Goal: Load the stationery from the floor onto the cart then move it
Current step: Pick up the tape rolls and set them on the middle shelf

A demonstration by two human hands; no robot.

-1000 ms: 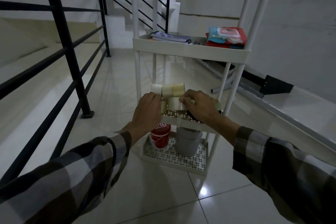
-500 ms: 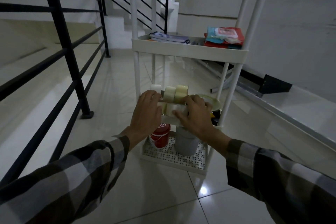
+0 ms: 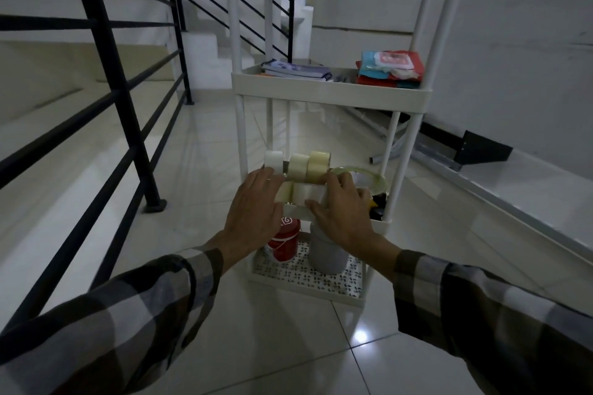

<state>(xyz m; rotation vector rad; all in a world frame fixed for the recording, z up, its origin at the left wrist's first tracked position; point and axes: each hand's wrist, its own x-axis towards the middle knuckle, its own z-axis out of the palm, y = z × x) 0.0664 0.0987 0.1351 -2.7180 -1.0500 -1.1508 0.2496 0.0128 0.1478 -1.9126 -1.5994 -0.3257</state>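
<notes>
Tape rolls being set on the cart's middle shelf

Left hand (image 3: 253, 212) and right hand (image 3: 340, 215) each grip an end of the tape row (image 3: 300, 192), lying crosswise on the cart (image 3: 330, 94), directly between both hands.

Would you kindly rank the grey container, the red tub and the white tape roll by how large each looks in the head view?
1. grey container
2. red tub
3. white tape roll, though it sits farther from the camera, so its true size is unsure.
</notes>
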